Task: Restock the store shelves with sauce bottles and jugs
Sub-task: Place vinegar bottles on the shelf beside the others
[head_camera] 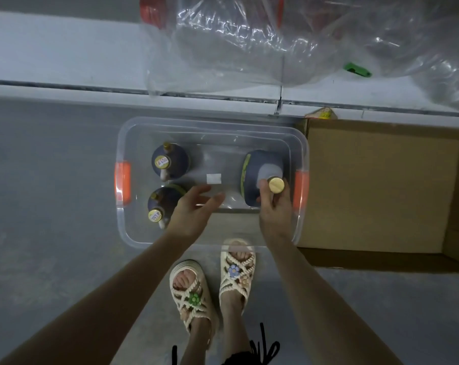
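I've got the right hand [274, 206] wrapped round the neck of the jug [260, 167] at the right end of the clear bin [123, 233], probably to haul it out, left hand [194, 206] spread loose over the bin's middle near two bottles [170, 162].

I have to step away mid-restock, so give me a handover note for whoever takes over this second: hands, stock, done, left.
Left hand: open, empty, hovering over the clear plastic bin with orange handles on the floor.
Right hand: grips the neck of the large dark gold-capped jug at the bin's right end.
Two smaller dark gold-capped bottles stand at the bin's left end.
Done: none of these three shelved.
Left: lift the jug to the grey shelf, then both bottles.
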A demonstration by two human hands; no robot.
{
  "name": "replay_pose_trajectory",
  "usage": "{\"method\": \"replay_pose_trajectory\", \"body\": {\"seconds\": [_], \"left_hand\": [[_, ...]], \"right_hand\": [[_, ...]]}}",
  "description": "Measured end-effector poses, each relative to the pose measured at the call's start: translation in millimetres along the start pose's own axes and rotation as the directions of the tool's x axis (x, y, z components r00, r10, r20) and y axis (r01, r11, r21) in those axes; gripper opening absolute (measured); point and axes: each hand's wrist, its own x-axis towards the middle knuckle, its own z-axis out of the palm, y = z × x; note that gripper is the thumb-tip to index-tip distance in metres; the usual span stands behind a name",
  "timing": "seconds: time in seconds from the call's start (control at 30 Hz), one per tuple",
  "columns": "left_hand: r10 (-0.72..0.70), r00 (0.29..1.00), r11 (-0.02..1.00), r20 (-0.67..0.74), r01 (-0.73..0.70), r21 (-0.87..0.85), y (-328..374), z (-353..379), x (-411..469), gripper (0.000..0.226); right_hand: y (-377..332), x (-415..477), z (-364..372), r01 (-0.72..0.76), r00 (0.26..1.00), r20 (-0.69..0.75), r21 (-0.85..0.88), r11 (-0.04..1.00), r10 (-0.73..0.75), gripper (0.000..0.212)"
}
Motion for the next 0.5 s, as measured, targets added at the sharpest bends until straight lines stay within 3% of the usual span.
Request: {"method": "replay_pose_trajectory", "body": {"seconds": [0.13, 0.33, 0.47, 0.5], "left_hand": [[0.03, 0.999, 0.998, -0.013, -0.03, 0.051, 8, -8, -10, 0.068], [0.075, 0.997, 0.995, 0.037, -0.077, 0.069, 22, -19, -40, 0.06], [0.131, 0.99, 0.991, 0.05, -0.133, 0.027, 39, -27, -75, 0.046], [0.148, 0.987, 0.989, 0.062, -0.149, 0.013, 44, -30, -86, 0.046]], "right_hand": [[-11, 6, -3, -0.016, 1.0, 0.0, 0.085, 0.996, 0.016, 0.036], [-22, -17, -19, 0.088, 0.995, -0.046, 0.089, 0.992, -0.084, 0.017], [-47, -55, -42, 0.114, 0.993, -0.04, 0.154, 0.981, -0.109, 0.05], [-55, -64, -49, 0.127, 0.992, -0.03, 0.153, 0.98, -0.123, 0.048]]}}
